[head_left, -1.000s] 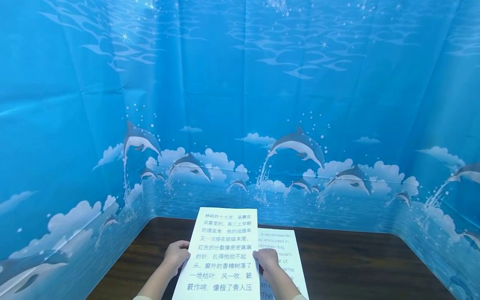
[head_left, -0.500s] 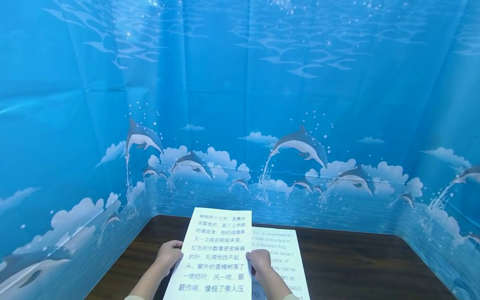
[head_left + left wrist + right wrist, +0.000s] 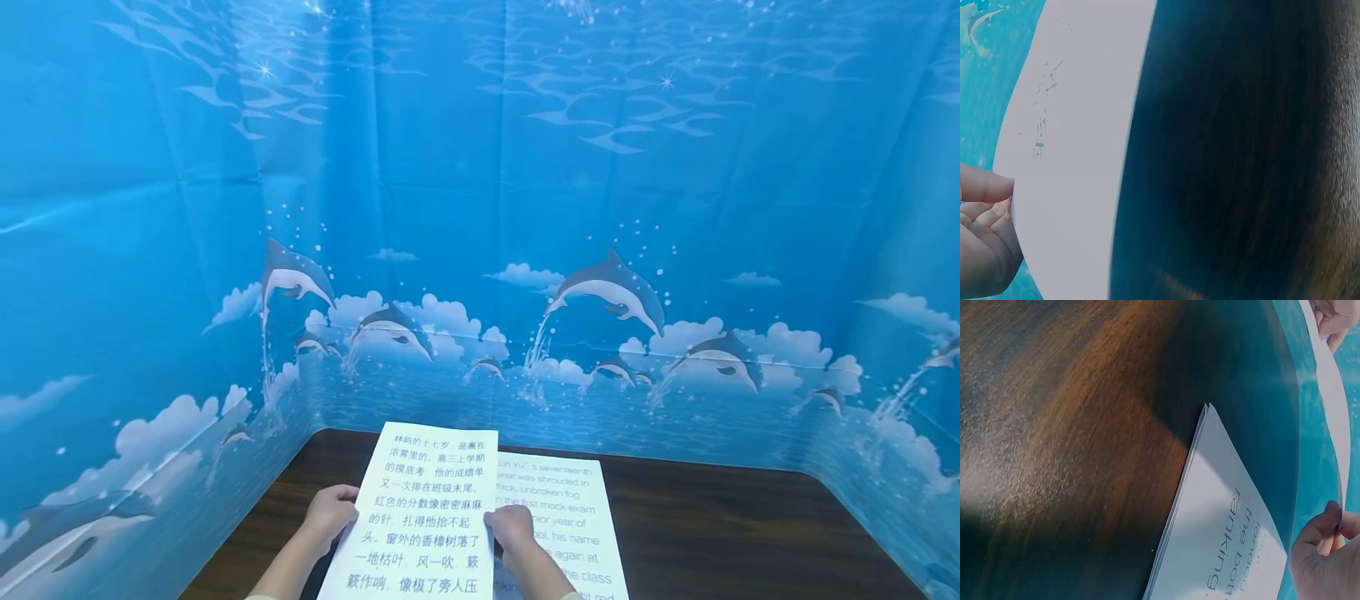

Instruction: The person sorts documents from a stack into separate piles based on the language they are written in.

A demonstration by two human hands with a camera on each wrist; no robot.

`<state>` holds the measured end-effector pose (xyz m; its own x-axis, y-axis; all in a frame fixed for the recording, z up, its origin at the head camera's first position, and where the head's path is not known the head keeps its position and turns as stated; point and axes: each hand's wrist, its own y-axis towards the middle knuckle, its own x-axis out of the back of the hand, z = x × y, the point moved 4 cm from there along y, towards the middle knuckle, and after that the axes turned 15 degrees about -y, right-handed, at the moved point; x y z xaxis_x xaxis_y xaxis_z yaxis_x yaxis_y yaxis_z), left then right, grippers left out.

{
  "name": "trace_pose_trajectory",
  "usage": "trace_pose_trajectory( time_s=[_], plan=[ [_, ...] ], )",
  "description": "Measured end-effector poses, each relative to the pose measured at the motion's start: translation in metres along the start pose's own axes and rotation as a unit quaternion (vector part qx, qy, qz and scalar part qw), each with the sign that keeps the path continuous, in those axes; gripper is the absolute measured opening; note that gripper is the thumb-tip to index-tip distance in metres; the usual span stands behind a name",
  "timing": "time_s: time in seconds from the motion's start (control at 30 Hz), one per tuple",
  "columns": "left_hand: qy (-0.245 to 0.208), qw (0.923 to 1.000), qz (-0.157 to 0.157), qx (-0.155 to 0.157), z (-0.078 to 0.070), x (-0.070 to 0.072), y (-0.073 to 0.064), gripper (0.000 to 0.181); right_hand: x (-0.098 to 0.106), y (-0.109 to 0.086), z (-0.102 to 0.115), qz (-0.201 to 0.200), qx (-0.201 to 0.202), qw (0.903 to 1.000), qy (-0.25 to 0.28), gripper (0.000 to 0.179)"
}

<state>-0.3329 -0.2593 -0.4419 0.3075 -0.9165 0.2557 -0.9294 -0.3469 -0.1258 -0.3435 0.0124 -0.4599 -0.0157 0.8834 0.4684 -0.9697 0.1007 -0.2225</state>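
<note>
A white sheet of paper (image 3: 423,533) printed with large Chinese characters is held above the table, tilted toward the head camera. My left hand (image 3: 328,521) pinches its left edge between thumb and fingers. At the opposite edge, my right hand (image 3: 513,532) pinches it the same way. In the left wrist view the held sheet (image 3: 1079,125) curves slightly beside the left thumb. Partly behind it, papers with English text (image 3: 555,508) lie on the table. Seen from the right wrist, these English papers (image 3: 1216,519) show layered edges, below the raised sheet (image 3: 1335,412).
The dark wood-grain table (image 3: 720,533) extends to the right of the papers. Around it, a blue curtain (image 3: 450,167) printed with dolphins, clouds and waves stands at the back and both sides.
Both hands have moved left with the Chinese-text sheet, and its top edge sits slightly lower. More of the English text behind it shows. The head view has shifted slightly.
</note>
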Motion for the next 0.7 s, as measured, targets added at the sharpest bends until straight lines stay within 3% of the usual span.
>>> trace_pose_trajectory(
  time_s=[0.27,0.53,0.7],
  plan=[
    [0.012,0.9998,-0.007,-0.013,-0.002,0.007,-0.003,0.042,-0.007,-0.002,0.004,-0.003,0.015,0.9999,0.001,0.024],
    [0.032,0.9993,-0.017,-0.011,-0.002,0.014,-0.006,0.040,-0.017,-0.009,0.002,0.022,0.017,0.9995,0.015,0.008],
    [0.037,0.9990,-0.020,-0.016,-0.001,0.017,-0.006,0.038,-0.021,-0.008,0.003,0.029,0.014,0.9995,0.008,0.008]
  ],
)
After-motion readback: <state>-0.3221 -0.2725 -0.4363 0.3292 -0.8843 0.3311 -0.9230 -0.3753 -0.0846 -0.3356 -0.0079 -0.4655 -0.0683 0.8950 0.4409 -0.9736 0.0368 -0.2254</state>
